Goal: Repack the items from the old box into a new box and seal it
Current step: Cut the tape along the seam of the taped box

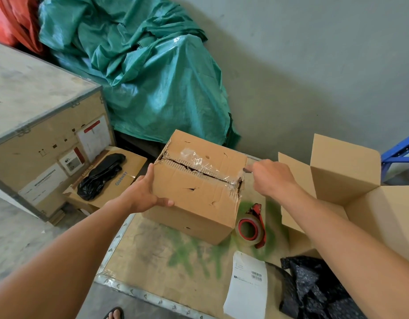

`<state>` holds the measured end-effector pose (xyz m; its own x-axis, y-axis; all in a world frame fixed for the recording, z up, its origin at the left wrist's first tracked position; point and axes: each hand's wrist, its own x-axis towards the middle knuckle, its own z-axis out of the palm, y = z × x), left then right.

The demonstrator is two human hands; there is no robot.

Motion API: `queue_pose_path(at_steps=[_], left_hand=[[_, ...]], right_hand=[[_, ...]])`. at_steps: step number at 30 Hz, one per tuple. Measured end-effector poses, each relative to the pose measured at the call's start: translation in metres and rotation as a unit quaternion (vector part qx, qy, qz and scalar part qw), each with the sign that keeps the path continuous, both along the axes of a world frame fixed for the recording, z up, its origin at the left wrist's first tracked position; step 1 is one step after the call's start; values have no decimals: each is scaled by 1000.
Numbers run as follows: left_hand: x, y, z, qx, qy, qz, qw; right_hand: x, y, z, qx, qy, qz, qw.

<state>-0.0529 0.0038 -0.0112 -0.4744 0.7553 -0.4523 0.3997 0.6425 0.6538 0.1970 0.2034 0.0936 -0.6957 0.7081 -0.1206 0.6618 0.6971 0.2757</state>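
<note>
Standing over a plywood worktop (152,261), a person is at the first step: opening the old box (198,187), which sits closed at the worktop's middle. Its top seam is torn and ragged, with crumpled clear tape across it.

The left hand (143,192) grips the old box's near left corner, with the thumb on the front face and the fingers wrapped over the edge. The right hand (272,178) reaches to the right end of the seam with fingers curled and a fingertip at the tape. Whether it pinches the tape cannot be told.

Nothing looks unpacked yet. The next move likely calls for a firm brace from the left hand while the tape is peeled or the flaps are pulled apart.

Around the old box, from largest to smallest:
- A crumpled green tarpaulin (148,77) is heaped behind it.
- A big wooden crate (37,123) stands well to its left.
- The new box (346,171) stands open to its right, flaps up.
- A flat carton (111,178) carrying a black bundle lies lower down on its left.
- A black plastic bag (314,286) lies nearer the person, to the right.
- A white shipping label (247,284) lies in front of it.
- A red tape dispenser (251,226) stands just beside its right front corner.

The dispenser and the new box's raised flap sit in the path items would take between the boxes.
</note>
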Motion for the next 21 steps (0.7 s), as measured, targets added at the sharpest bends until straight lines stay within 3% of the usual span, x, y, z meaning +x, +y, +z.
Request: queue_pose_path(at_steps=[8,14,21], left_hand=[[1,1,2,2,1,1,1000],[1,0,1,3,-1,2,1000],[1,0,2,6,-7,7,1000]], right_hand=[[-16,-23,-5,-80,20,6,997],[-29,-30,2,-83,35,19,996],[-54,-40,12,-86,144,34,985]])
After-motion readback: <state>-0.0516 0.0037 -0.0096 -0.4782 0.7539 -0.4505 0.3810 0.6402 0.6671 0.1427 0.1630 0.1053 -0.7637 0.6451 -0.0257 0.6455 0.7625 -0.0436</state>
